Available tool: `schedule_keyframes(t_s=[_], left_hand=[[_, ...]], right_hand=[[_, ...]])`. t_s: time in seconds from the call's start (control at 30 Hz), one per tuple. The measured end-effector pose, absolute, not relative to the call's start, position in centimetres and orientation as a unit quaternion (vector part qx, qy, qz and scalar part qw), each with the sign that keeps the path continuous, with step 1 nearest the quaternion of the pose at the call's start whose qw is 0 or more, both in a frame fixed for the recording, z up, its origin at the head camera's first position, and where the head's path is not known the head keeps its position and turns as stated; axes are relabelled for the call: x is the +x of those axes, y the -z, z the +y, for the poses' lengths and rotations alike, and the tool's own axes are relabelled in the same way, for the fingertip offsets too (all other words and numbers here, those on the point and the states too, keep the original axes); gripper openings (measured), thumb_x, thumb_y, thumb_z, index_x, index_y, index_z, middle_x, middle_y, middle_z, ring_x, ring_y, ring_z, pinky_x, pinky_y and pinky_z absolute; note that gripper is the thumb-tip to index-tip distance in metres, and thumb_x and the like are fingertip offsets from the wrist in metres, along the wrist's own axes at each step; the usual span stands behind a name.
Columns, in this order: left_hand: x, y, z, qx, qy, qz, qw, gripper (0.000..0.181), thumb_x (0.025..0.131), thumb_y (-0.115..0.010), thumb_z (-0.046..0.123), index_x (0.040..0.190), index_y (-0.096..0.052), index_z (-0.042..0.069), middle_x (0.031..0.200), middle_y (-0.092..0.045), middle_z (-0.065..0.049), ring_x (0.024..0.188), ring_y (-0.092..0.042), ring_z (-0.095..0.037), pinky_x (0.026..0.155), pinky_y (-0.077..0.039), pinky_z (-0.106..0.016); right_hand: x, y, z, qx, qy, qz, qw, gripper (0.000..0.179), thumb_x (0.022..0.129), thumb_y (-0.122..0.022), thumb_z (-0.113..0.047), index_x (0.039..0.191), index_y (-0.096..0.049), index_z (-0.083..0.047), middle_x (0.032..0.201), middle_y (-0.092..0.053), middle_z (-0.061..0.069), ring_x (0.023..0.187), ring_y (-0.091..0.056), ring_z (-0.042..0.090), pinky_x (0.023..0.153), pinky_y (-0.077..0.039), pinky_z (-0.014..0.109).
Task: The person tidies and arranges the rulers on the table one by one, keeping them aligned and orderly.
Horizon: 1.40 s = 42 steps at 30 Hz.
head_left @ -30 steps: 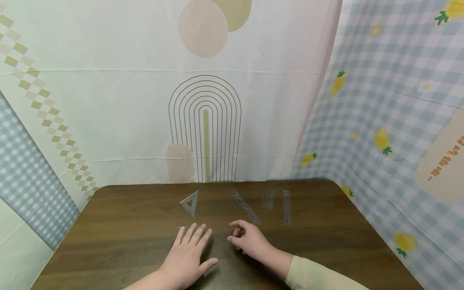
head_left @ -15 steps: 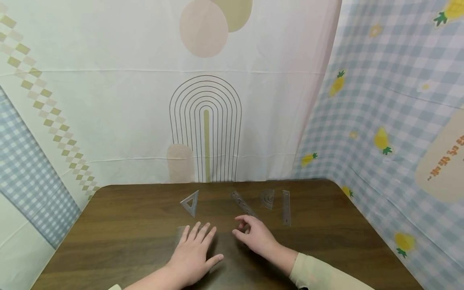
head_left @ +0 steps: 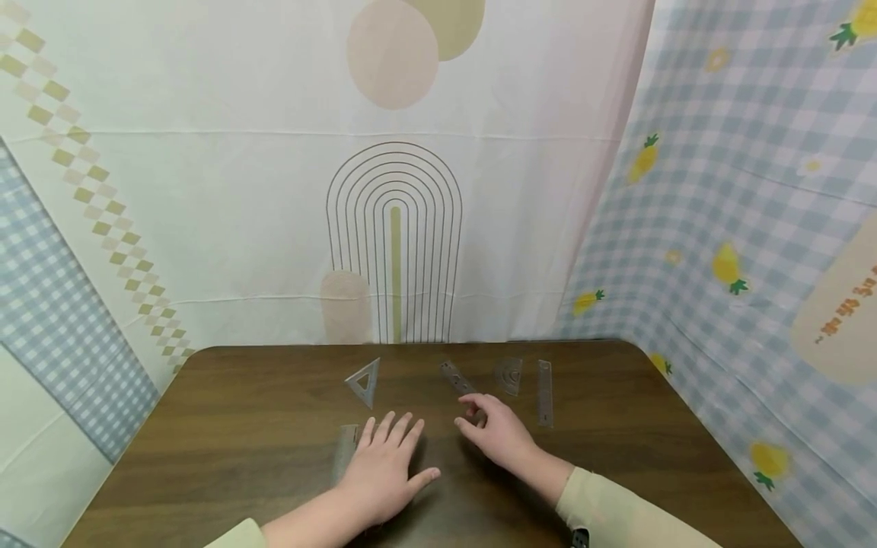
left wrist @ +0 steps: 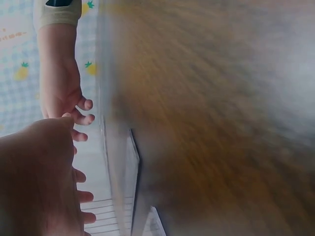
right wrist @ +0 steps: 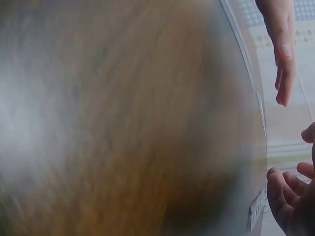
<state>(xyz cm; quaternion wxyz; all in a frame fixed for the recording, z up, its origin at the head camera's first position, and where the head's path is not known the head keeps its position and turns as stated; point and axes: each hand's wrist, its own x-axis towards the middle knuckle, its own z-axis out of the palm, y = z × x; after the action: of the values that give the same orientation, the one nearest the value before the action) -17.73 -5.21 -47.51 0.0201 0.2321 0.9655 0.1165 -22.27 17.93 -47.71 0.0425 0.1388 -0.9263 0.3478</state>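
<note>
My left hand (head_left: 384, 472) is spread flat with straight fingers, palm down, low over the table in the head view. Just left of it lies a clear flat plastic piece (head_left: 346, 449) with ruler-like marks, partly covered by the hand. My right hand (head_left: 499, 435) has loosely bent fingers, thumb and index apart, with nothing between them. Its fingertips overlap the near end of a slanted clear ruler (head_left: 452, 374). In the left wrist view, the left hand (left wrist: 42, 172) shows side-on, with the right hand (left wrist: 61, 83) beyond it.
Along the far part of the brown wooden table (head_left: 260, 396) lie a clear set square (head_left: 372, 387) at left, a protractor (head_left: 509, 378) and an upright-lying ruler (head_left: 544, 396) at right. Patterned cloth (head_left: 226, 228) hangs behind the table's far edge.
My left hand has slid right, uncovering more of the clear plastic piece. The right hand has moved forward and right, so it now hides the near end of the slanted ruler.
</note>
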Motion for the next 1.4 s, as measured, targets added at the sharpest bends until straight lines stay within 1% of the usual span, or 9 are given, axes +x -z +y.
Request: schedule_keyframes(t_s=[0.3, 0.47, 0.6, 0.77, 1.0, 1.23, 1.4], left_hand=[[-18.8, 47.7, -3.3, 0.216, -0.114, 0.969, 0.018, 0.083, 0.094, -0.041, 0.07, 0.155, -0.036, 0.015, 0.159, -0.032, -0.011, 0.147, -0.022, -0.038, 0.116, -0.014, -0.061], [-19.1, 47.8, -2.4, 0.209, -0.112, 0.971, 0.018, 0.083, 0.094, -0.04, 0.071, 0.155, -0.036, 0.014, 0.159, -0.032, -0.012, 0.147, -0.023, -0.039, 0.116, -0.015, -0.061], [-19.5, 48.0, -1.8, 0.199, -0.106, 0.974, 0.027, 0.085, 0.094, -0.039, 0.072, 0.156, -0.035, 0.014, 0.16, -0.031, -0.012, 0.147, -0.022, -0.038, 0.116, -0.015, -0.06], [-19.9, 48.0, -0.8, 0.19, -0.103, 0.976, 0.039, 0.086, 0.093, -0.039, 0.073, 0.156, -0.034, 0.014, 0.16, -0.03, -0.012, 0.147, -0.022, -0.038, 0.116, -0.015, -0.06], [-20.4, 47.9, 0.7, 0.176, -0.103, 0.978, 0.049, 0.088, 0.093, -0.038, 0.074, 0.156, -0.034, 0.014, 0.16, -0.03, -0.012, 0.147, -0.023, -0.04, 0.116, -0.016, -0.061], [-20.9, 48.3, 1.7, 0.163, -0.089, 0.981, 0.052, 0.089, 0.092, -0.039, 0.075, 0.156, -0.034, 0.013, 0.159, -0.031, -0.014, 0.146, -0.024, -0.04, 0.116, -0.018, -0.06], [-21.6, 48.6, 2.5, 0.148, -0.077, 0.984, 0.059, 0.089, 0.092, -0.039, 0.075, 0.155, -0.036, 0.013, 0.159, -0.032, -0.014, 0.146, -0.024, -0.04, 0.115, -0.018, -0.06]], right_hand=[[-23.7, 48.3, 18.9, 0.132, -0.301, -0.943, 0.055, 0.038, 0.094, -0.069, -0.032, 0.127, -0.066, -0.014, 0.104, -0.062, -0.001, 0.081, -0.054, 0.01, 0.069, -0.048, 0.032], [-24.2, 48.5, 19.2, 0.134, -0.291, -0.946, 0.055, 0.037, 0.094, -0.069, -0.032, 0.127, -0.067, -0.017, 0.115, -0.063, -0.001, 0.097, -0.061, 0.015, 0.081, -0.053, 0.04], [-24.8, 48.4, 19.4, 0.153, -0.276, -0.947, 0.059, 0.039, 0.094, -0.07, -0.031, 0.129, -0.066, -0.016, 0.123, -0.063, 0.001, 0.107, -0.063, 0.021, 0.088, -0.053, 0.045], [-25.7, 48.5, 20.0, 0.176, -0.244, -0.951, 0.07, 0.042, 0.093, -0.071, -0.032, 0.131, -0.065, -0.016, 0.125, -0.062, 0.002, 0.115, -0.06, 0.026, 0.094, -0.049, 0.05], [-26.9, 48.5, 20.6, 0.187, -0.225, -0.954, 0.063, 0.043, 0.095, -0.068, -0.033, 0.134, -0.064, -0.018, 0.131, -0.06, 0.005, 0.124, -0.055, 0.03, 0.103, -0.04, 0.056], [-28.0, 48.6, 21.0, 0.191, -0.203, -0.959, 0.055, 0.042, 0.096, -0.066, -0.034, 0.135, -0.063, -0.02, 0.133, -0.059, 0.003, 0.125, -0.054, 0.028, 0.106, -0.037, 0.056], [-29.0, 48.7, 21.4, 0.196, -0.195, -0.96, 0.045, 0.041, 0.096, -0.066, -0.031, 0.136, -0.062, -0.02, 0.134, -0.059, 0.004, 0.127, -0.052, 0.03, 0.106, -0.037, 0.058]])
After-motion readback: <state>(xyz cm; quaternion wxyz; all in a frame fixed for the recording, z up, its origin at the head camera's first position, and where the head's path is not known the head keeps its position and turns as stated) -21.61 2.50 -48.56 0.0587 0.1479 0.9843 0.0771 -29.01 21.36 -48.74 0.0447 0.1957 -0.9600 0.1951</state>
